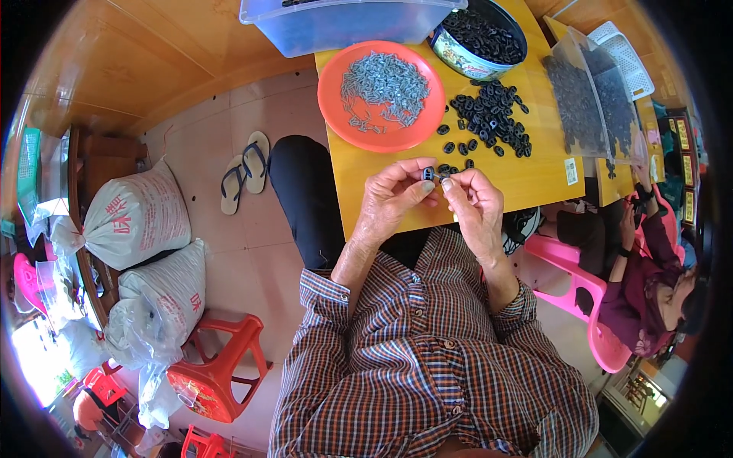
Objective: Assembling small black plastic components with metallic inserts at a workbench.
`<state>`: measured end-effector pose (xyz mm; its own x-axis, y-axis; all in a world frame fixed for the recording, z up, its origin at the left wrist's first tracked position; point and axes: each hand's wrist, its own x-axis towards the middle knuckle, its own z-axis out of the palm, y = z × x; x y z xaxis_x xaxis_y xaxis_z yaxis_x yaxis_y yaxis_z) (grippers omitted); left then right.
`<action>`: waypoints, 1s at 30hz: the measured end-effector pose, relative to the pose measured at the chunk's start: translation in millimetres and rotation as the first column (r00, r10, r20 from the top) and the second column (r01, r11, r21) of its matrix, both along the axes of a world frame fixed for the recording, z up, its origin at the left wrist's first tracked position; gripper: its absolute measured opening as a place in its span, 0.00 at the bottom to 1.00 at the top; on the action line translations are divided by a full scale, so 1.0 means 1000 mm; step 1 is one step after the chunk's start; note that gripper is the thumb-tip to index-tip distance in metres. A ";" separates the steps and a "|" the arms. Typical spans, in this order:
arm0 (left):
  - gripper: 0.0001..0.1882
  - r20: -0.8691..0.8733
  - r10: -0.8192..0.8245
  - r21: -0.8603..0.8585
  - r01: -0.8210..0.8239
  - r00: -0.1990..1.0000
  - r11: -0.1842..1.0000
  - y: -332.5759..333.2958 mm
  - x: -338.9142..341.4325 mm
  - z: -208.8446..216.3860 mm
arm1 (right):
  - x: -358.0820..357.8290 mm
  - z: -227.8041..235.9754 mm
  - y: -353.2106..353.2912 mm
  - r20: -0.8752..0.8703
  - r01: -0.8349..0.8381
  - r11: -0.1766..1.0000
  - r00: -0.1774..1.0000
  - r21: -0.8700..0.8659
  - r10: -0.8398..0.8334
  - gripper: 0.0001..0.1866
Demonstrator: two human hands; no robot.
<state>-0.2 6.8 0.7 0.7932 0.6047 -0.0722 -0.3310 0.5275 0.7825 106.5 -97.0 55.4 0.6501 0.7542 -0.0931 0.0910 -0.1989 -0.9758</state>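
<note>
Near the front edge of the yellow table, my left hand point(395, 200) pinches a small black oval piece point(427, 174) between thumb and fingers. My right hand point(475, 206) is closed just beside it, its thumb and fingertip pressed together; what they hold is too small to make out. Beyond my hands lies a loose pile of similar black oval pieces point(500, 114), a few of them scattered close to my fingertips. An orange-red plate point(336, 114) to the far left of them holds many small silvery-grey pins or screws point(385, 85).
At the back stand a clear plastic bin point(359, 29) and a patterned round tin point(464, 59) of black pieces. A clear box point(584, 95) of black pieces sits right, near a person point(649, 294) on a pink chair point(588, 305). White sacks point(141, 214), sandals point(244, 172) and a red stool point(221, 366) are left.
</note>
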 end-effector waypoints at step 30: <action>0.07 -0.059 0.196 0.117 -0.188 0.979 0.975 -0.004 0.005 -0.001 | -0.008 -0.001 0.013 -0.131 0.062 0.993 0.990 0.099 -0.049 0.08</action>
<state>4.3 2.7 -0.3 0.6569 0.7524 -0.0481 -0.3600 0.3691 0.8569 98.6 -84.1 53.9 0.6787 0.7272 -0.1025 -0.0441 -0.0989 -0.9941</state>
